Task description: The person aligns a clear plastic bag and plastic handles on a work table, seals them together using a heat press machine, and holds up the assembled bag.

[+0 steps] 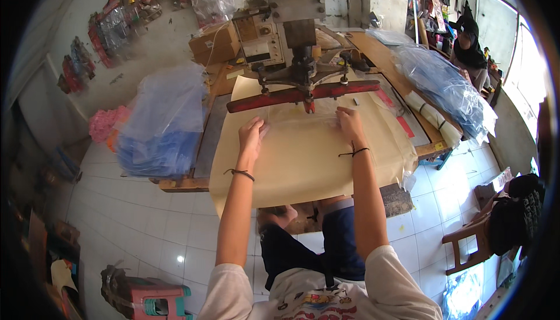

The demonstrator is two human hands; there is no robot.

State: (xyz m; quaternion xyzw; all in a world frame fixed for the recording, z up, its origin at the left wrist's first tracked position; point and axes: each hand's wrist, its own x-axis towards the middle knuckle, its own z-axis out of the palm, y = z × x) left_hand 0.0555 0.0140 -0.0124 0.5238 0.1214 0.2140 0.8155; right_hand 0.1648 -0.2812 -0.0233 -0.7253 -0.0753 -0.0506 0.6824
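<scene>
My left hand [251, 135] and my right hand [350, 125] are both closed, thumbs up, over a large cream sheet [303, 168] covering the work table. Each pinches one side of a thin clear plastic sheet [291, 117], hard to make out against the cream. Its far edge lies close to a long red bar [251, 103] hung from a heavy press head [300, 51]. Whether the bar touches the plastic, I cannot tell. A dark band circles each of my wrists.
Stacked clear plastic bags [163, 116] hang over the table's left edge; another pile [437, 75] lies at the right, beside a tied roll [433, 120]. A cardboard box [214, 43] stands behind. A pink stool [156, 298] is at lower left. Another person [468, 49] sits far right.
</scene>
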